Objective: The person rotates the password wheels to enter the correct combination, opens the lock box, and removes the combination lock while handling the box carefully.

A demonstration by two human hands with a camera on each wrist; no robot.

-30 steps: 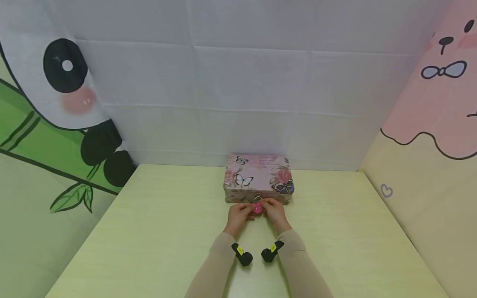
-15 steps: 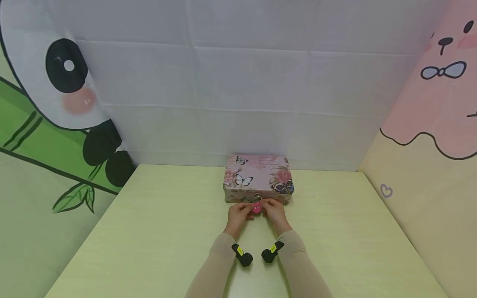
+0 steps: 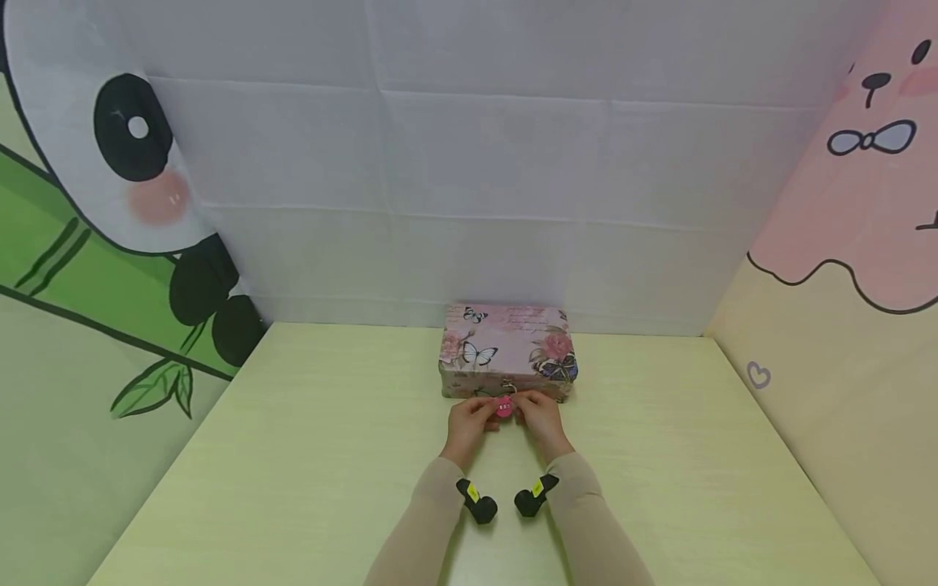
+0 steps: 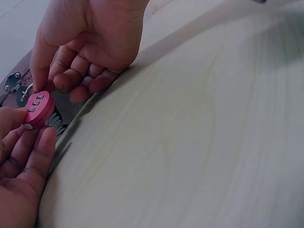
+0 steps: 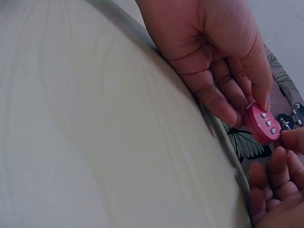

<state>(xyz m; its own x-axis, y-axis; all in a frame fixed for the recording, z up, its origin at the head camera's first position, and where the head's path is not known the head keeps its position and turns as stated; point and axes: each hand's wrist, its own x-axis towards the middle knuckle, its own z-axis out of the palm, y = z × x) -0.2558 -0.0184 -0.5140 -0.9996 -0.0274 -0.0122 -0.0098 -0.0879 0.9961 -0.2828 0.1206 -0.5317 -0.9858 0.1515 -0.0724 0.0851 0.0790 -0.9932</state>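
A pink combination padlock (image 3: 504,406) with number dials hangs at the front of a floral, butterfly-printed box (image 3: 506,342). Its shackle passes by the metal hasp (image 4: 21,92); whether it is fully locked I cannot tell. The left hand (image 3: 467,425) pinches the padlock body from the left, thumb on the dial face in the left wrist view. From the other side, the right hand (image 3: 542,421) pinches the padlock near its shackle, its other fingers curled beneath. In the right wrist view, the padlock (image 5: 262,123) sits between both hands' fingertips, dials facing outward.
The box stands at the back of the pale wooden table (image 3: 308,456), close to a white cloth backdrop (image 3: 484,163). Painted cartoon panels rise on the left and right. A black wrist camera (image 3: 479,505) is strapped to each sleeve.
The padlock has tipped and shifted slightly left, its dials now showing more plainly. Both hands keep nearly the same place and hold; the box has not moved.
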